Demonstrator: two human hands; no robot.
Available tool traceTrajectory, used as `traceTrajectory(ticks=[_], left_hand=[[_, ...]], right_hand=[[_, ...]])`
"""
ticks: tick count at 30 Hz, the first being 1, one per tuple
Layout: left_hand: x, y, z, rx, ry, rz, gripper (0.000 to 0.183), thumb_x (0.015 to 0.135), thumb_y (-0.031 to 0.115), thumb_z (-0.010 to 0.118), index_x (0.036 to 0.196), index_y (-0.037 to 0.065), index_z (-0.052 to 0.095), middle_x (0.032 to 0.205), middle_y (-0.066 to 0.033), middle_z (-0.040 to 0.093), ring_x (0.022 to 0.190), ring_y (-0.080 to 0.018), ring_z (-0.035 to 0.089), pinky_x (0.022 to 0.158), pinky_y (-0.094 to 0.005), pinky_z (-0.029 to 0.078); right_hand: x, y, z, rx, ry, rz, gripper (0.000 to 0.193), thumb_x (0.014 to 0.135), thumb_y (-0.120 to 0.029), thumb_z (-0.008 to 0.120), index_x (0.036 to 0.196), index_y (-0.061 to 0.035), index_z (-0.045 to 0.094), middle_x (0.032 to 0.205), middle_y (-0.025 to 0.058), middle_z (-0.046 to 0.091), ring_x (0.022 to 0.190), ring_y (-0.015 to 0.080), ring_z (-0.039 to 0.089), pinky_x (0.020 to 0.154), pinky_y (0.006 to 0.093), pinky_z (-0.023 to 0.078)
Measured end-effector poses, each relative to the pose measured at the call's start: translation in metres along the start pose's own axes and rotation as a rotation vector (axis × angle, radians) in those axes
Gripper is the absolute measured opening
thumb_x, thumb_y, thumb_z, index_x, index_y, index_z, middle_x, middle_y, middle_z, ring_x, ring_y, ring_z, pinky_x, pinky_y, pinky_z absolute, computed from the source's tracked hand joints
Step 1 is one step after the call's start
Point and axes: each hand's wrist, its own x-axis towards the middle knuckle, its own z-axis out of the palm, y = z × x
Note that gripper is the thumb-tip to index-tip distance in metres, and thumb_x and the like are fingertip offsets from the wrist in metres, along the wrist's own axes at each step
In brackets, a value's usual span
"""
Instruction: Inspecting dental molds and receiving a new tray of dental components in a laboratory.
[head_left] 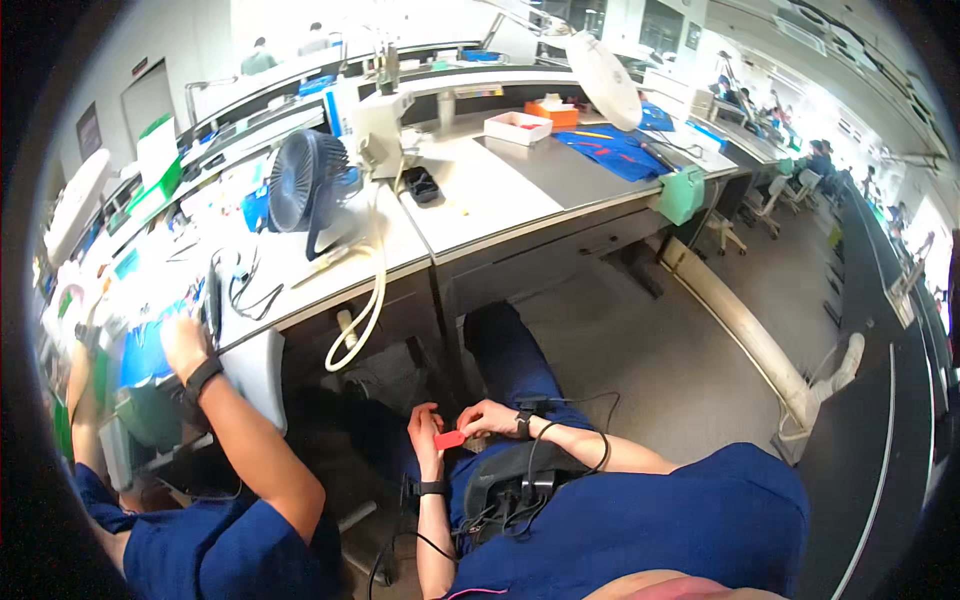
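Observation:
Both my hands are in front of my lap, below the bench edge. A small flat red piece (449,439), rounded at its ends, lies between them; its exact kind is too small to tell. My left hand (425,432) is closed at the left end of the piece, its fingers bent upward. My right hand (489,418) comes from the right, with thumb and fingertips pinched at the other end. Dark bands circle both wrists. Just under my hands, a black pouch (515,480) with black cables rests against my body.
A co-worker's arm (255,445) reaches onto the bench at left, by a blue mat (146,352). On the bench stand a dark fan (300,180), a white box (517,127) and a blue cloth (615,152). A pale hose (378,290) loops over the edge. A beige duct (740,330) slants across the floor.

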Motion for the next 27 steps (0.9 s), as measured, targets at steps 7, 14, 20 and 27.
traceTrajectory(ticks=[7, 14, 20, 27], left_hand=[[0.000, -0.010, -0.002, 0.037, -0.031, -0.034, 0.022, 0.096, 0.015, 0.043, 0.095, 0.003, 0.061, 0.062, 0.0005, 0.051, 0.051, -0.0051, 0.041, 0.047, -0.0212, 0.032], [0.008, -0.024, -0.014, 0.002, -0.050, 0.000, 0.023, 0.096, 0.016, 0.042, 0.095, 0.004, 0.061, 0.062, -0.0008, 0.052, 0.049, -0.0037, 0.038, 0.044, -0.0202, 0.028], [0.006, -0.019, -0.003, 0.024, -0.043, -0.018, 0.024, 0.096, 0.017, 0.041, 0.096, 0.005, 0.062, 0.062, -0.0006, 0.053, 0.048, -0.0037, 0.038, 0.044, -0.0206, 0.028], [0.007, -0.023, -0.009, 0.006, -0.041, -0.026, 0.021, 0.097, 0.017, 0.043, 0.095, 0.005, 0.061, 0.064, -0.0001, 0.052, 0.051, -0.0040, 0.039, 0.047, -0.0208, 0.030]], right_hand=[[-0.002, 0.003, 0.008, 0.003, 0.052, 0.118, 0.022, 0.081, -0.021, 0.073, 0.097, -0.0051, 0.072, 0.084, -0.0015, 0.067, 0.072, 0.0043, 0.057, 0.062, 0.0199, 0.043], [0.000, 0.001, 0.011, 0.075, 0.058, 0.075, 0.023, 0.077, -0.015, 0.077, 0.092, 0.0010, 0.071, 0.079, 0.0034, 0.067, 0.068, 0.0083, 0.060, 0.059, 0.0211, 0.047], [-0.002, 0.006, 0.007, 0.015, 0.075, 0.053, 0.020, 0.080, -0.017, 0.075, 0.091, -0.0002, 0.072, 0.075, 0.0026, 0.066, 0.063, 0.0069, 0.056, 0.055, 0.0200, 0.044], [-0.001, 0.003, 0.010, -0.051, 0.067, 0.042, 0.025, 0.079, -0.023, 0.075, 0.092, -0.0028, 0.073, 0.076, 0.0010, 0.067, 0.065, 0.0061, 0.057, 0.056, 0.0203, 0.044]])
